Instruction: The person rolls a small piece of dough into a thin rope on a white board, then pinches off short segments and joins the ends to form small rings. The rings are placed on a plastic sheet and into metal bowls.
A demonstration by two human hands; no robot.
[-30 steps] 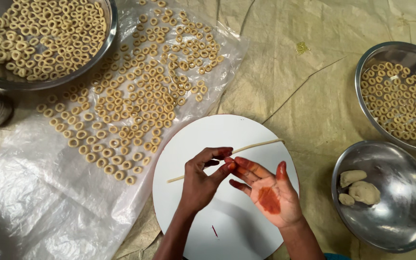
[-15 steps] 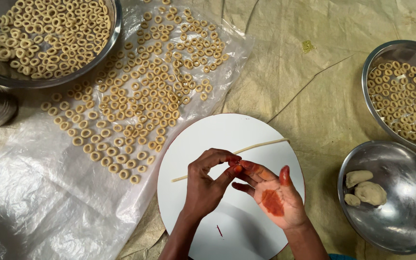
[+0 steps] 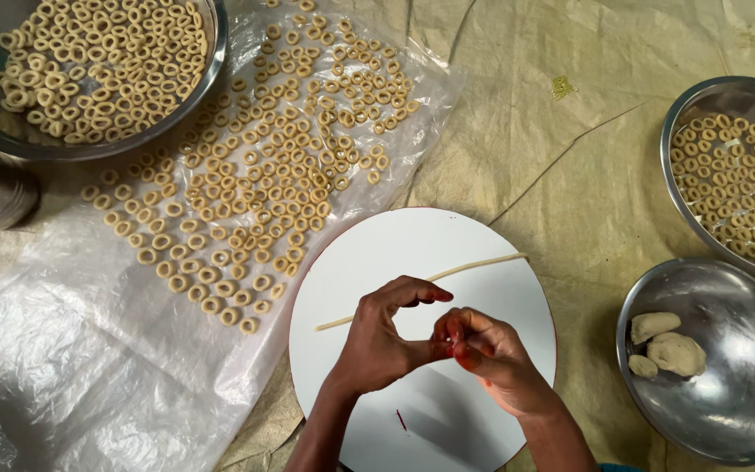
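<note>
My left hand (image 3: 382,341) and my right hand (image 3: 495,354) hover over a round white board (image 3: 482,236) with a red rim. Their fingertips are pinched together at the middle of the board. I cannot see anything between them. Red stain shows on my right fingertips. A thin dough rope (image 3: 482,265) lies slantwise across the board and passes behind my left hand's fingers.
Several small dough rings (image 3: 255,192) are spread on a clear plastic sheet (image 3: 54,367) at the left. Steel bowls of rings sit at top left (image 3: 207,61) and at the right edge (image 3: 679,122). A steel bowl (image 3: 727,419) at lower right holds dough lumps (image 3: 670,350). A tan cloth (image 3: 561,131) covers the floor.
My right hand was open with its red-stained palm up; its fingers have now curled in against my left fingertips. The dough rope has stayed in place.
</note>
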